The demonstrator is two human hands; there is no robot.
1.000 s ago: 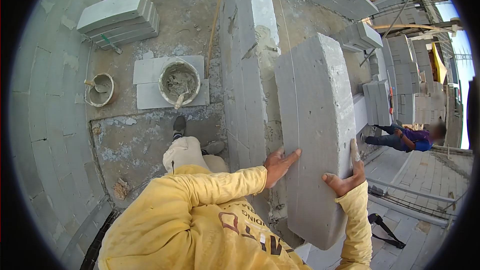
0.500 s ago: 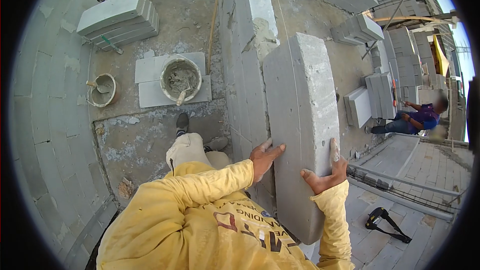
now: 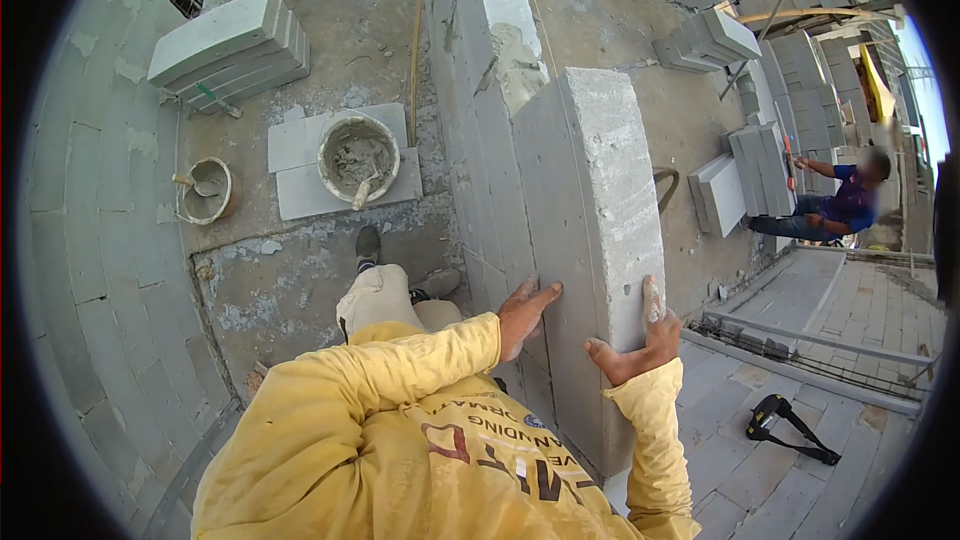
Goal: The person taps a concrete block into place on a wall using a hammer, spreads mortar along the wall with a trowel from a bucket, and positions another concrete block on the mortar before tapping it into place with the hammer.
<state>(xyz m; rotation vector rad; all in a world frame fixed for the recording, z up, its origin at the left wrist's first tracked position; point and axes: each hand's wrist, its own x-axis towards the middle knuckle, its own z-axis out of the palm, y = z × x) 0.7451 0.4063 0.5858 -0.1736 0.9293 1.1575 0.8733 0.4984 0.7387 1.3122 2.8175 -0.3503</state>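
A block [image 3: 562,210] sits atop a wall [image 3: 472,130], the left hand [image 3: 524,318] spread against its near face, the right hand [image 3: 642,345] splayed over its upper edge, neither clenched. Likely heavy, rigid and chip-prone, it suits palms on both broad faces, the far one hidden.
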